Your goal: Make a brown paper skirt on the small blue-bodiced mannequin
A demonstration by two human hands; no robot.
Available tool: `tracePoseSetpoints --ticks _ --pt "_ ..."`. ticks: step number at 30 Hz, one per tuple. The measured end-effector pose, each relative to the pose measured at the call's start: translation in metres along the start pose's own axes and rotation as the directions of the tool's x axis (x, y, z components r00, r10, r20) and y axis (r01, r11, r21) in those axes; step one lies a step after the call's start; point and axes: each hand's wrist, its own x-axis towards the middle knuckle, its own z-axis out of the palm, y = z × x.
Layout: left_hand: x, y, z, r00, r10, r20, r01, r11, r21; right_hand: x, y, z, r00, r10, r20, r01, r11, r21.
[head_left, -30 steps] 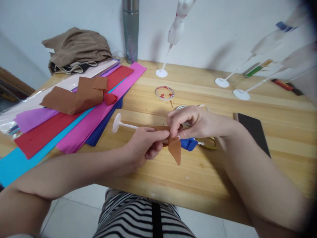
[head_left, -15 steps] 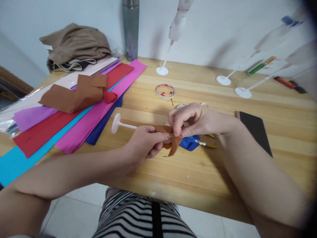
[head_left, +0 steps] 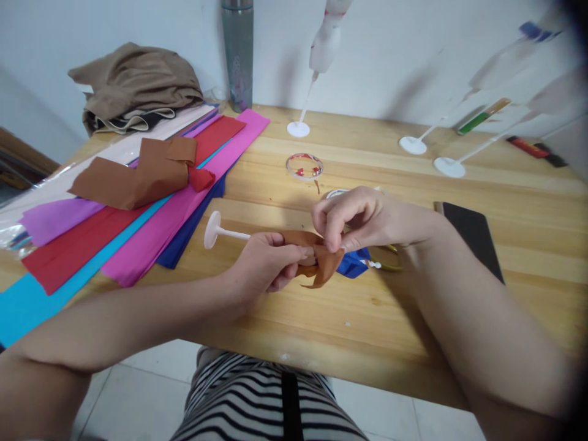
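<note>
One brown strip (head_left: 329, 264) hangs over the table (head_left: 294, 327), clasped with a white stand (head_left: 212, 229) by the left hand (head_left: 261, 266) and pinched by the right hand (head_left: 362, 217). One clear bag (head_left: 10, 233) encloses pale sheets (head_left: 50, 190).

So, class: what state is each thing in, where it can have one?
Left hand: closed around white stand
Right hand: pinching brown strip
Brown strip: bent, end hanging
White stand: held sideways
Brown sheet: creased, over coloured strips
Coloured strips: flat, overlapping
Blue piece: crumpled
Beige cloth: bunched
Bottle: upright
Phone-like slab: flat
Three rear figures: standing on bases
Clear ring: flat
</note>
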Motion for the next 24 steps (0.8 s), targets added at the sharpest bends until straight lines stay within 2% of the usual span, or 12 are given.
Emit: tracePoseSetpoints --ticks 8,19,24 --pt "-0.0016 -0.0002 -0.0021 1.000 0.029 0.011 -0.029 0.999 0.020 -0.0025 -0.0056 0.0009 1.000 0.007 -0.015 -0.007 1.000 -0.006" --pt "-0.0015 0.0013 -0.0010 1.000 0.007 -0.025 -0.007 1.000 0.016 -0.0035 -0.0063 0.0011 1.000 0.006 -0.010 -0.006 1.000 0.030" --pt "-0.0012 -0.0011 -0.0034 0.998 0.049 0.044 -0.048 0.998 -0.028 -0.0026 -0.0080 0.0021 1.000 -0.010 0.000 0.010 0.999 0.045"
